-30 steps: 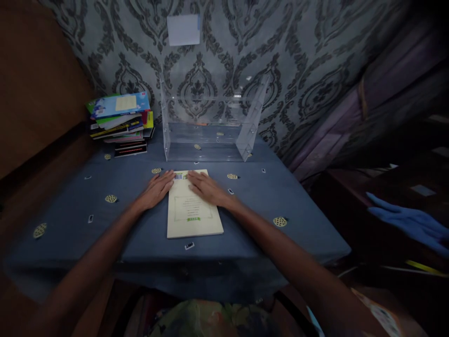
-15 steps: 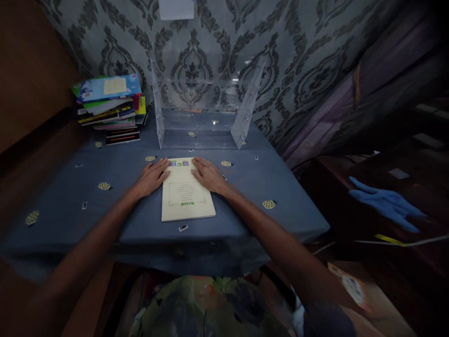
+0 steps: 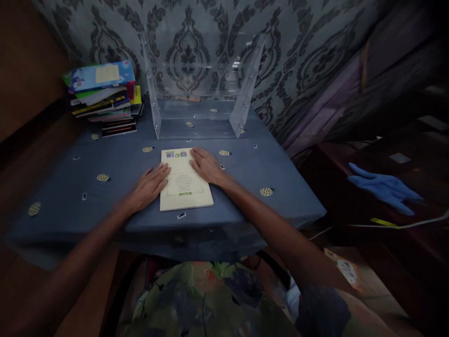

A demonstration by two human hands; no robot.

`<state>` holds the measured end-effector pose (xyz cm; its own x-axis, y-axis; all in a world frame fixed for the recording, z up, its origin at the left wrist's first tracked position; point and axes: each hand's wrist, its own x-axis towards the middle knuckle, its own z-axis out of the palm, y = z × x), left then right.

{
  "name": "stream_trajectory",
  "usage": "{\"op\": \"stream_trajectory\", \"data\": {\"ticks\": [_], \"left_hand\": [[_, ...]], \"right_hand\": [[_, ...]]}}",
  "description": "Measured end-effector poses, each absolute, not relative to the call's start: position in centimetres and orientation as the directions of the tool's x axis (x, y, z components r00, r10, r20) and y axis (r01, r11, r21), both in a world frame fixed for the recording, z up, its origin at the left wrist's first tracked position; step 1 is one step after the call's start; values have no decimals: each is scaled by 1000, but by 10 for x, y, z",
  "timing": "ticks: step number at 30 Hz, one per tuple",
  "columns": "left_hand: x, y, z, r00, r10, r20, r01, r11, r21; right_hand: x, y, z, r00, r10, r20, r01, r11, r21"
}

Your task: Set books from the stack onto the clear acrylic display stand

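Note:
A pale yellow book (image 3: pixel 182 182) lies flat near the front edge of the table, with small codes and green marks along its far end and a framed block of text lower down. My left hand (image 3: pixel 150 186) rests flat with its fingertips on the book's left edge. On the other side, my right hand (image 3: pixel 206 166) lies over the upper right edge, fingers stretched out. Neither hand is wrapped round anything.
A clear plastic rack (image 3: pixel 199 114) stands behind the book. Stacked books (image 3: pixel 101 96) are at the back left. The table (image 3: pixel 238 206) has a blue patterned cloth. A blue glove (image 3: pixel 384 187) lies on a dark surface at right.
My left hand has slid down the book's left edge, toward me. My right hand stays at the upper right edge. The whole view has shifted slightly.

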<state>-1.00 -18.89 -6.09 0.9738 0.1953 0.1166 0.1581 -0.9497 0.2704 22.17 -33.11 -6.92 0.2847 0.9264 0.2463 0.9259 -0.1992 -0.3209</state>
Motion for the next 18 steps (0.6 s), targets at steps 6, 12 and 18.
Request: {"op": "stream_trajectory", "data": {"ticks": [6,12,18], "left_hand": [[-27,-211,-63,973,166,163,122,-961,248],[-47,-240,-62,968,145,206,94,-967,238],[-65,-268,-62,916,129,381,40,-972,233]], "right_hand": [[210,-350,-70,287,928,236,924,-202,-326],[187,-381,-69,323,918,230,906,-230,-354],[171,-414,-67,307,892,331,902,-162,-399]]}}
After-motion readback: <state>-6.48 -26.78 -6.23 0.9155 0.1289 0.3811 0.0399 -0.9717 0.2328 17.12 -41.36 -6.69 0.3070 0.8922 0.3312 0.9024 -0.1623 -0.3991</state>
